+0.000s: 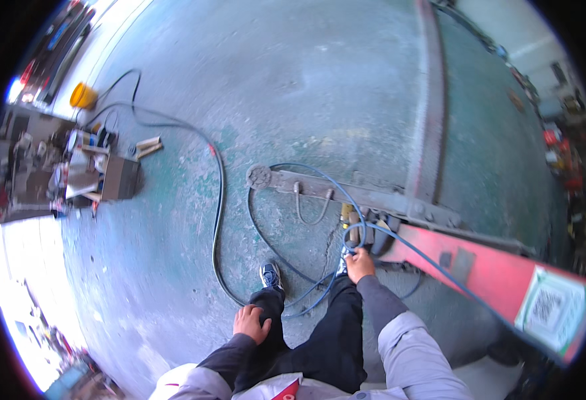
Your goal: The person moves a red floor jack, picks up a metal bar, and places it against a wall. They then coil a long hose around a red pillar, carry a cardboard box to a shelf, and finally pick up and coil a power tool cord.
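My right hand (pixel 359 265) is closed around a thin blue hose (pixel 350 195), close to a small loop in it. From there the hose runs up to the right along the red lift post (pixel 466 260), and other coils of it lie on the floor around my feet. My left hand (pixel 251 325) rests on my left leg near the knee, fingers loosely apart and nothing in it. Just beyond my right hand are several block-like pieces (pixel 354 230), partly hidden, beside the post's base. A grey metal lift arm (pixel 333 190) with a round pad (pixel 259 177) reaches leftward.
A thicker dark hose (pixel 219 200) curves over the floor toward a yellow bucket (pixel 83 95). At left stands a cardboard box (pixel 120 177) beside a cluttered heap. A long metal channel (pixel 430 100) crosses the floor away from the post. Shelved clutter (pixel 559 150) lines the far right.
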Motion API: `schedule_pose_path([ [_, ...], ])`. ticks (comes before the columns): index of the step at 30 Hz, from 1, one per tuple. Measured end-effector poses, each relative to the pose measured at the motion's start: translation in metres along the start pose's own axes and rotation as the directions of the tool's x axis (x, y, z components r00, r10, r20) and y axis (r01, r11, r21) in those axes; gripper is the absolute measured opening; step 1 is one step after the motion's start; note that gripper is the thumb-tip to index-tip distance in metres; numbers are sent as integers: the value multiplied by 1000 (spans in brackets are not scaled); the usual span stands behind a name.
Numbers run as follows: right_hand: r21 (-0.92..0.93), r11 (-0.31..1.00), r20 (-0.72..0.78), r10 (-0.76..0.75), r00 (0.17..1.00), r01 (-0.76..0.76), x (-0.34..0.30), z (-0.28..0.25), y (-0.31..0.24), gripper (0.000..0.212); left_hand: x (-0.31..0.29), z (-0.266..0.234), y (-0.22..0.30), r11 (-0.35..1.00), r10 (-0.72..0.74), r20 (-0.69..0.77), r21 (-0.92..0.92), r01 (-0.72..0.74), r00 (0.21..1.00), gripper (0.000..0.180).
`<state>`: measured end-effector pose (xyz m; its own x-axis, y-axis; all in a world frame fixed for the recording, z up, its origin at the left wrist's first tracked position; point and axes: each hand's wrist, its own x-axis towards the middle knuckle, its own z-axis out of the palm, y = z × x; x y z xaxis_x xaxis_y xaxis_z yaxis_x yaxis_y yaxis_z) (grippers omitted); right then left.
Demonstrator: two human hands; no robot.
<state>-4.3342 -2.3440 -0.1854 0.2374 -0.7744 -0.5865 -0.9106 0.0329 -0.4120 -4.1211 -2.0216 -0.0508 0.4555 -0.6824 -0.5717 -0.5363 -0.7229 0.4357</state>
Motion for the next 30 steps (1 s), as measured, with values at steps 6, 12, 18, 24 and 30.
schedule_pose_path([
  [6, -286, 951, -64, 103, 993, -117, 215, 54, 27, 73, 21, 53, -17, 992, -119, -230, -62, 108, 966, 25],
  [12, -462, 867, 220, 316, 923, -187, 296, 89, 46, 65, 26, 64, -23, 977, -214, -359, -87, 196, 908, 20],
  [18, 195, 921, -198, -299, 933, 337, 254, 100, -156, 44, 13, 65, -18, 956, -280, -300, -172, 237, 912, 16],
  [24, 235, 775, 596, -592, 543, 586, 20, 69, -235, 41, 9, 60, -28, 891, -419, -288, -314, 328, 861, 27],
  [30, 233, 905, 545, -425, 723, 357, -151, -59, -198, 41, -9, 17, -40, 819, -534, -359, -444, 363, 765, 61],
])
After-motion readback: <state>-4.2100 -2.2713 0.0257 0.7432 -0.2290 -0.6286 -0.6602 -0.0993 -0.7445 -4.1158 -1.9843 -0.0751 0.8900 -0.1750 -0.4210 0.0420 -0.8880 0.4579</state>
